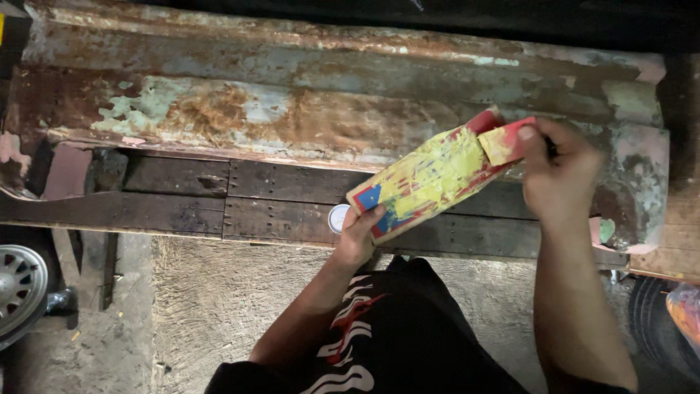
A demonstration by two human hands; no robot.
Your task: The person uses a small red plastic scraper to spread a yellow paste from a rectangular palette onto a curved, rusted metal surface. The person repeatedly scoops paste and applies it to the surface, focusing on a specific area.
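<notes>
Rusty metal panel [292, 109], dark wooden planks [175, 193], wheel hubcap [18, 288], concrete floor [211, 306], tyre [656, 321]

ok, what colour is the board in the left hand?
The board is red and blue, mostly smeared over with yellow paste, held at its lower end by the left hand. Head view.

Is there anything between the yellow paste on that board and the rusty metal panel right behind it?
Nothing visible. The left hand holds the smeared board just in front of the rusty panel; the right hand presses a small red spreader onto it.

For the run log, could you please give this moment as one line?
left hand: holds putty-smeared board | right hand: presses red scraper on board | behind: rusty panel
</notes>
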